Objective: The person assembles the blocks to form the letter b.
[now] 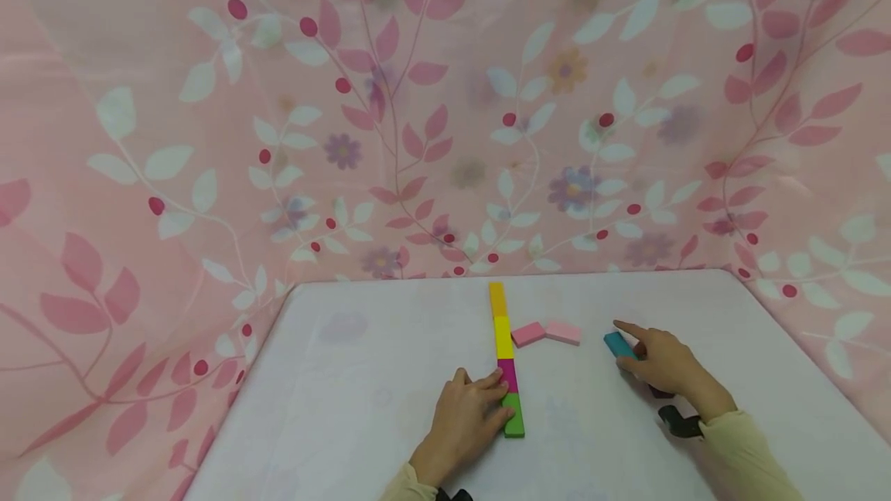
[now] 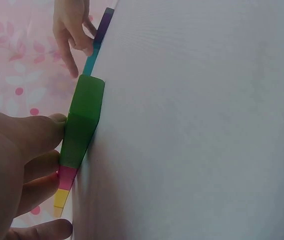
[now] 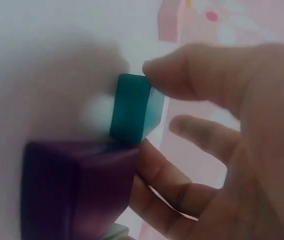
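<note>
A straight row of blocks runs away from me in the head view: green (image 1: 513, 417), magenta (image 1: 509, 377), yellow (image 1: 503, 339) and orange-yellow (image 1: 497, 300). My left hand (image 1: 465, 414) lies along the row's left side, its thumb on the green block and fingertips touching the magenta one. To the right, my right hand (image 1: 667, 366) pinches a teal block (image 1: 616, 343) between thumb and fingers, with the index finger extended. A dark purple block (image 3: 77, 190) sits at the teal block's near end, mostly hidden under the hand in the head view.
A dark pink block (image 1: 528, 334) touches the row's right side at an angle, and a light pink block (image 1: 562, 332) continues from it. All lie on a white-covered table (image 1: 362, 377). Pink floral cloth (image 1: 418, 114) hangs behind and along the sides.
</note>
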A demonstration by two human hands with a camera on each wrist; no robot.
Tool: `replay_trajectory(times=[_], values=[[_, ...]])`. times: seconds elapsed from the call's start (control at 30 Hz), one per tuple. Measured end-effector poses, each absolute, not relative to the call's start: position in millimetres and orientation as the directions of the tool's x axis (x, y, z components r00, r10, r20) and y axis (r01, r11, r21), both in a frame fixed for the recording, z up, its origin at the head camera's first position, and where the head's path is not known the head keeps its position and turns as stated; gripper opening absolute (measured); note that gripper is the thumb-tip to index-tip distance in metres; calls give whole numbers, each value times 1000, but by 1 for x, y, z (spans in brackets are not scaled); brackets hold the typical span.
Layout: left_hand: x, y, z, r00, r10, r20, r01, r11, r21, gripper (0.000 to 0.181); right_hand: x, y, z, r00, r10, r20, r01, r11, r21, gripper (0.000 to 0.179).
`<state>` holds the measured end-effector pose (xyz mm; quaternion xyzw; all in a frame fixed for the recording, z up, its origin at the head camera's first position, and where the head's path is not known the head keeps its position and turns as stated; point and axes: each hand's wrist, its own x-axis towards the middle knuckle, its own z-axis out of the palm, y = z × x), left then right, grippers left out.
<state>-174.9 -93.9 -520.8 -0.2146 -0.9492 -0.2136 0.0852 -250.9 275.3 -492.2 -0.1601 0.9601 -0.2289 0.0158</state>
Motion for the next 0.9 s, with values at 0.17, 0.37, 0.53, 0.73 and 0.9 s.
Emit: replay_trajectory(times=[0.17,0.37,0.53,0.73,0.9], values=[[-174,-94,-520,-901,362,239,430,816,387,42,-250,268,-490,-952,-305,-28,-263,859,-440,61],[-174,-93,-519,-895,366,254,440,819,368,41,-247,264,-484,-943,-322,-78,-259,863,-434,65],[-173,-94,-520,-896,364,253,438,820,370,41,-244,261,-479,-923,-372,-94,-293,841,-455,68],[-174,-94,-521,-893,370,257,444,816,369,41,-243,257,-479,-917,-389,-89,-306,830,-467,68],[-175,-95,-520,-886,380,267,458,812,361,41,-244,253,-480,-917,-392,-77,-313,824,-473,69]])
